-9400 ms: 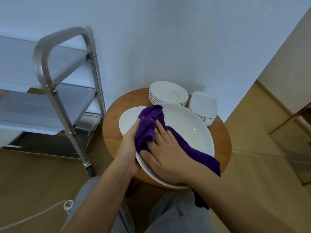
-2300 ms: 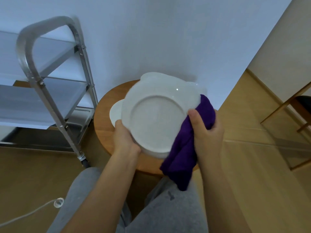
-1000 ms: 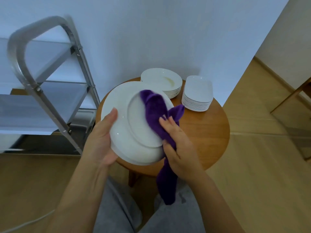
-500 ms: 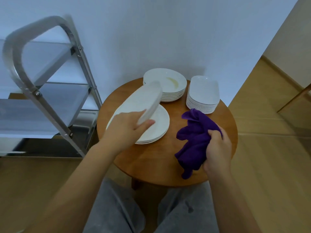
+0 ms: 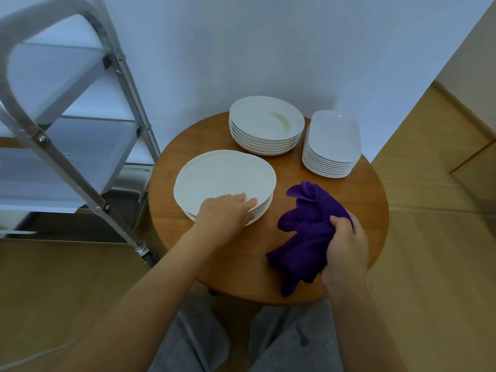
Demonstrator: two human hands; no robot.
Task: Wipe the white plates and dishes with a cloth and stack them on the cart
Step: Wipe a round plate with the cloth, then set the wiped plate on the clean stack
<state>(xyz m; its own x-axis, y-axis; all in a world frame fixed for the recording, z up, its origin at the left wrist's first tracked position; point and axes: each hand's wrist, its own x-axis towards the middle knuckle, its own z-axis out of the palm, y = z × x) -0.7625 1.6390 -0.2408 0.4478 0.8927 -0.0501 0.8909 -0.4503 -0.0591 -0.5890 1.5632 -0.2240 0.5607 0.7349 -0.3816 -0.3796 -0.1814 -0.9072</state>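
Observation:
A large white plate (image 5: 222,175) lies slightly tilted on a low pile of similar plates (image 5: 264,209) at the left of the round wooden table (image 5: 371,200). My left hand (image 5: 225,213) holds its near rim, fingers on top, thumb hidden. My right hand (image 5: 345,245) grips a bunched purple cloth (image 5: 306,226) that rests on the table's right front. A stack of round deep plates (image 5: 265,122), the top one stained yellowish, and a stack of squarish dishes (image 5: 332,135) stand at the back.
A steel cart (image 5: 67,162) with pale shelves stands to the left of the table, its handle frame close to the camera. A white wall runs behind the table. Wooden floor lies all around, and my grey-trousered legs are below the table edge.
My left hand has lowered the tilted plate onto the pile at the table's left. My right hand has carried the cloth away from the plate and down to the table.

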